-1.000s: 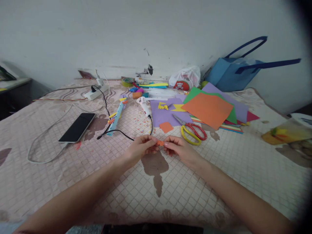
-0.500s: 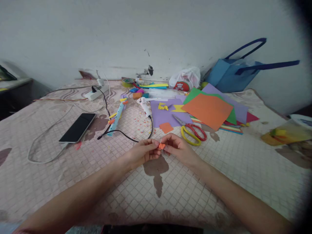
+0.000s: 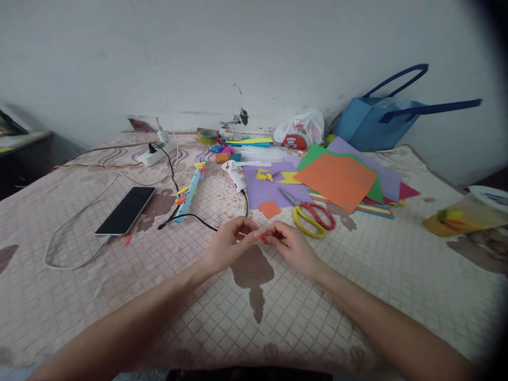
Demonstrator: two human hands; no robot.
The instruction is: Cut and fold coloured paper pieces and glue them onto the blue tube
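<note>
A small orange piece of paper or foam [image 3: 263,238] sits between my fingertips above the tablecloth, mostly covered by them. My right hand [image 3: 296,248] pinches it from the right with thumb and forefinger. My left hand [image 3: 228,244] meets it from the left, thumb and fingertips closed at its edge. Just beyond lies a flat orange square [image 3: 270,209]. To the right of it rest scissors [image 3: 310,219] with one yellow and one red handle, blades slightly apart. A white glue gun [image 3: 234,174] lies behind my left hand.
A light-blue strip [image 3: 189,193] with coloured bits lies left of the glue gun, near its black cable. Further left are a phone [image 3: 126,210] and a power strip [image 3: 154,154]. Coloured sheets [image 3: 337,180], a blue bag [image 3: 373,124] and a plastic cup [image 3: 456,217] occupy the right.
My left hand has turned, its thumb now stretched toward the orange piece and its other fingers lifted. The piece is more covered by my fingertips. The view has shifted slightly.
</note>
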